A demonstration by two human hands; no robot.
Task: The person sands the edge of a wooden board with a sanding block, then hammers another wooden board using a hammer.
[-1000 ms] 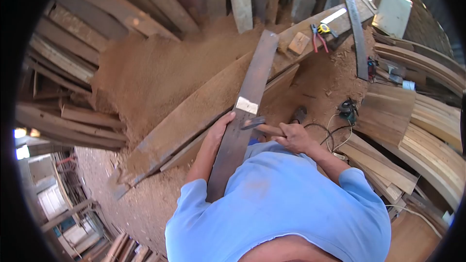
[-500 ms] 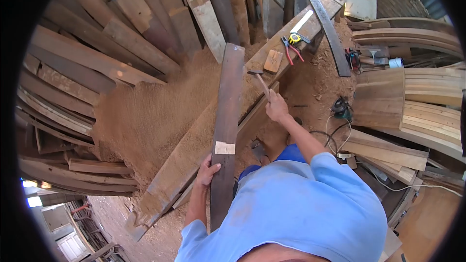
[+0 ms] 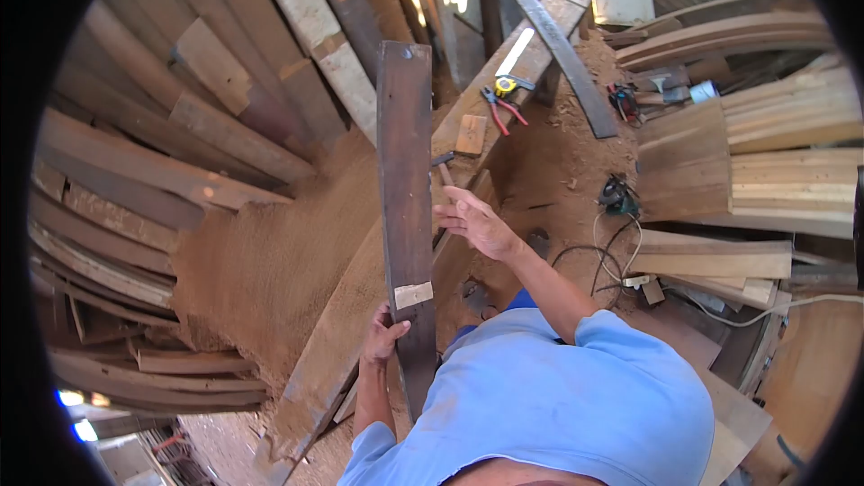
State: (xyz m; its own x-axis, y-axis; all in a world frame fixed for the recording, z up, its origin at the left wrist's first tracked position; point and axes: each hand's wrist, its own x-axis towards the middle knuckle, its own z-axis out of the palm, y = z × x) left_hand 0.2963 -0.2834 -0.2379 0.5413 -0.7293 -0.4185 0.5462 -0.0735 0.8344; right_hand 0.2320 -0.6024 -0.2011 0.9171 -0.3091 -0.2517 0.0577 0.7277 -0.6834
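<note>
A long dark wooden board (image 3: 407,171) rises in front of me across the sawdust-covered bench beam (image 3: 337,306). My left hand (image 3: 384,338) is closed on the board's left edge near its lower end, thumb over the face. Just above that hand, a pale rectangular patch (image 3: 414,294) shows on the board. My right hand (image 3: 477,223) has its fingers stretched out beside the board's right edge. Beyond those fingers a hammer (image 3: 445,169) rests on the beam, partly hidden by the hand and board.
Farther up the beam are a small wood block (image 3: 470,135), red-handled pliers (image 3: 504,110) and a yellow tape measure (image 3: 506,85). A dark plank (image 3: 558,54) crosses its far end. On the floor at right sits a corded power tool (image 3: 618,195). Stacked timber (image 3: 225,157) lines the left.
My right hand has let go of the hammer, which now lies on the beam, and its fingers have opened. The board stands more upright in view, still in my left hand.
</note>
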